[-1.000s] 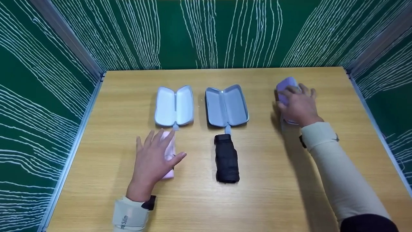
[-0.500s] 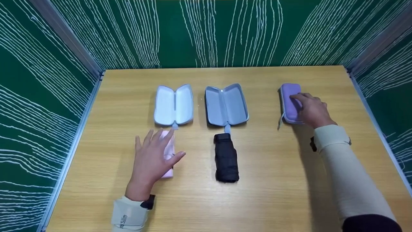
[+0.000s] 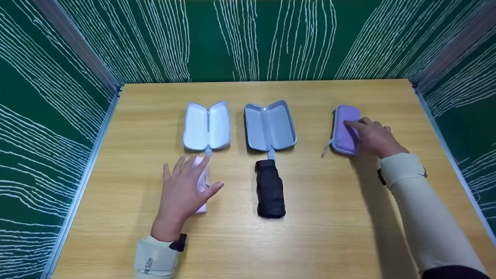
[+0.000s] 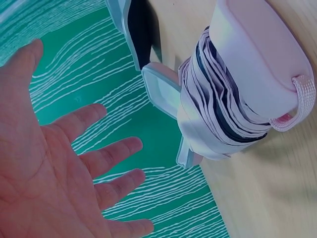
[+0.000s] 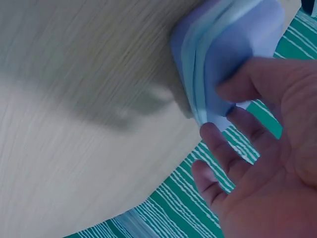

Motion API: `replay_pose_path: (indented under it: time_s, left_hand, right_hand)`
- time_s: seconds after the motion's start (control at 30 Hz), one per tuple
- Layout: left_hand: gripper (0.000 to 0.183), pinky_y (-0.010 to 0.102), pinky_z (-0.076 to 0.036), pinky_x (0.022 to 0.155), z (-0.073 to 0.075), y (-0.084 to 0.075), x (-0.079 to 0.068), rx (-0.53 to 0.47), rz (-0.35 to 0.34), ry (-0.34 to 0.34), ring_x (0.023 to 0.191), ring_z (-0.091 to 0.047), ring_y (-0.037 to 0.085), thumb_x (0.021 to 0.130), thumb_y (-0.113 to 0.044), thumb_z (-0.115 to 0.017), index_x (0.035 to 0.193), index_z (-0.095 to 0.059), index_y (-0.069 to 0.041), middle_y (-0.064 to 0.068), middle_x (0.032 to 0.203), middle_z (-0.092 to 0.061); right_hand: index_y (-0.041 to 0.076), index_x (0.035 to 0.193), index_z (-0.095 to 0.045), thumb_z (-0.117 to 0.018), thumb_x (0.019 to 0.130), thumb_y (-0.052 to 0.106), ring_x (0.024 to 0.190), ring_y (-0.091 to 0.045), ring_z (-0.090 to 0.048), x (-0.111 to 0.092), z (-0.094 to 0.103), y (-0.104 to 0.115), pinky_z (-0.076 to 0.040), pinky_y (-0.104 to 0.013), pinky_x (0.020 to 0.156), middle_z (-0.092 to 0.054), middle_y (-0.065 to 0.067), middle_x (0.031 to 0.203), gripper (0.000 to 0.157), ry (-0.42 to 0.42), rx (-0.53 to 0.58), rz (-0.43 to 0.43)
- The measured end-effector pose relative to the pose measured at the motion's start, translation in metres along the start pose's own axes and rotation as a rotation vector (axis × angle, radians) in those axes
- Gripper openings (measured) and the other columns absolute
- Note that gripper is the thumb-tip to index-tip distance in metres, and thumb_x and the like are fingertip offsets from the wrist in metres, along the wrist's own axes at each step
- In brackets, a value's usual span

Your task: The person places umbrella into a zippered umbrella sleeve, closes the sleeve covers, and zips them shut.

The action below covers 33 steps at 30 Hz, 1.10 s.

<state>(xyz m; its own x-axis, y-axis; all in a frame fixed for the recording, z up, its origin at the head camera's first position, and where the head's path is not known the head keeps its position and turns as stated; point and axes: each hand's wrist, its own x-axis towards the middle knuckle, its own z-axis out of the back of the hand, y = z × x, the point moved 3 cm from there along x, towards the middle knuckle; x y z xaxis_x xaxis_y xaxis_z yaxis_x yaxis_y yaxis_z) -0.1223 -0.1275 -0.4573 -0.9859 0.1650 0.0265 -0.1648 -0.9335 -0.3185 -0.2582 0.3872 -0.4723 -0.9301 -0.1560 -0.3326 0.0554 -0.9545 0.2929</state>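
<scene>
My left hand (image 3: 184,195) hovers with spread fingers over a pink folded umbrella (image 3: 202,180), partly covering it. In the left wrist view the pink umbrella (image 4: 223,99) shows gathered fabric, a smooth pink end and a strap; the palm (image 4: 54,178) is apart from it. At the right, my right hand (image 3: 378,137) touches a closed purple zip case (image 3: 346,130), one straight finger lying on its top. The right wrist view shows the thumb against the case (image 5: 223,59) and the other fingers loosely bent near its edge; the hand (image 5: 267,163) is not wrapped round it.
A pale blue hard case (image 3: 197,128) and a grey-blue hard case (image 3: 282,126) lie opened out at the back of the table (image 3: 310,240). Below the grey-blue one lies a black folded umbrella (image 3: 270,190). Green walls with white lines (image 3: 263,38) bound the table.
The right hand has moved from over the purple case to its right side. The case has turned and slid slightly nearer. The left hand has stayed in place.
</scene>
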Motion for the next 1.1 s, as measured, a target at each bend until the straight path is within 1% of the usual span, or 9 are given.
replay_pose_path:
  time_s: [0.17,0.33,0.47,0.57,0.63,0.8,0.87,1.0,1.1]
  left_hand:
    - [0.086,0.074,-0.004,0.115,0.000,-0.002,-0.001,0.010,-0.015,-0.008,0.149,-0.030,0.044,0.089,-0.078,-0.055,0.159,-0.043,-0.029,0.013,0.160,-0.042]
    - [0.086,0.075,-0.004,0.115,0.000,-0.001,-0.002,0.006,-0.017,-0.013,0.149,-0.030,0.044,0.088,-0.077,-0.058,0.158,-0.043,-0.029,0.013,0.160,-0.043]
    - [0.086,0.075,-0.003,0.115,0.000,0.000,-0.003,0.005,-0.011,-0.009,0.149,-0.030,0.044,0.088,-0.079,-0.056,0.158,-0.043,-0.030,0.013,0.160,-0.042]
    - [0.087,0.074,-0.003,0.116,0.001,0.000,-0.004,0.002,-0.006,-0.005,0.150,-0.030,0.043,0.088,-0.080,-0.055,0.159,-0.043,-0.030,0.013,0.160,-0.042]
    - [0.086,0.074,-0.003,0.116,0.001,0.000,-0.004,-0.002,-0.003,-0.005,0.149,-0.030,0.044,0.088,-0.078,-0.056,0.159,-0.043,-0.030,0.013,0.160,-0.042]
    - [0.087,0.074,-0.001,0.116,0.001,-0.001,-0.005,0.001,0.004,0.003,0.150,-0.028,0.044,0.088,-0.076,-0.059,0.159,-0.042,-0.030,0.013,0.161,-0.041]
    - [0.088,0.074,-0.001,0.116,0.001,-0.002,-0.005,0.003,0.008,0.013,0.151,-0.027,0.043,0.088,-0.079,-0.057,0.160,-0.041,-0.030,0.012,0.162,-0.040]
    - [0.090,0.073,-0.002,0.116,0.002,-0.003,-0.006,0.009,-0.003,0.011,0.150,-0.028,0.043,0.087,-0.082,-0.052,0.160,-0.041,-0.030,0.012,0.161,-0.040]
    - [0.089,0.074,-0.004,0.116,0.002,-0.003,-0.006,0.013,-0.014,-0.009,0.149,-0.030,0.043,0.088,-0.081,-0.052,0.159,-0.043,-0.028,0.013,0.160,-0.043]
  right_hand:
    - [0.014,0.159,-0.039,-0.072,0.093,0.004,0.132,-0.061,-0.026,-0.007,-0.004,0.006,-0.021,-0.070,0.105,-0.022,-0.033,0.159,0.075,-0.017,-0.012,0.015]
    - [0.013,0.153,-0.051,-0.081,0.090,0.021,0.133,-0.059,-0.028,-0.009,-0.012,0.010,-0.025,-0.069,0.104,-0.030,-0.030,0.157,0.070,-0.117,-0.007,0.049]
    - [0.009,0.148,-0.054,-0.084,0.087,0.039,0.147,-0.055,-0.019,-0.009,-0.021,0.010,-0.013,-0.070,0.116,-0.030,-0.023,0.163,0.073,-0.162,0.023,0.084]
    - [0.007,0.147,-0.052,-0.082,0.085,0.050,0.151,-0.051,-0.015,-0.010,-0.025,0.009,-0.003,-0.068,0.119,-0.029,-0.023,0.164,0.082,-0.166,0.027,0.101]
    - [0.008,0.149,-0.050,-0.085,0.084,0.046,0.150,-0.052,-0.019,-0.012,-0.028,0.009,-0.002,-0.068,0.119,-0.029,-0.024,0.164,0.083,-0.174,0.006,0.109]
    - [0.012,0.149,-0.048,-0.087,0.083,0.017,0.143,-0.056,-0.028,-0.017,-0.034,0.008,-0.008,-0.070,0.118,-0.035,-0.025,0.160,0.077,-0.241,-0.116,0.158]
    - [0.012,0.148,-0.049,-0.086,0.084,0.011,0.141,-0.056,-0.031,-0.018,-0.036,0.007,-0.011,-0.070,0.118,-0.040,-0.025,0.157,0.073,-0.279,-0.149,0.180]
    - [0.010,0.144,-0.053,-0.085,0.085,0.010,0.137,-0.054,-0.039,-0.018,-0.037,0.007,-0.016,-0.069,0.118,-0.048,-0.025,0.151,0.067,-0.321,-0.164,0.201]
    - [0.009,0.145,-0.054,-0.081,0.089,0.015,0.132,-0.055,-0.043,-0.017,-0.033,0.008,-0.022,-0.070,0.115,-0.050,-0.026,0.148,0.063,-0.311,-0.177,0.193]
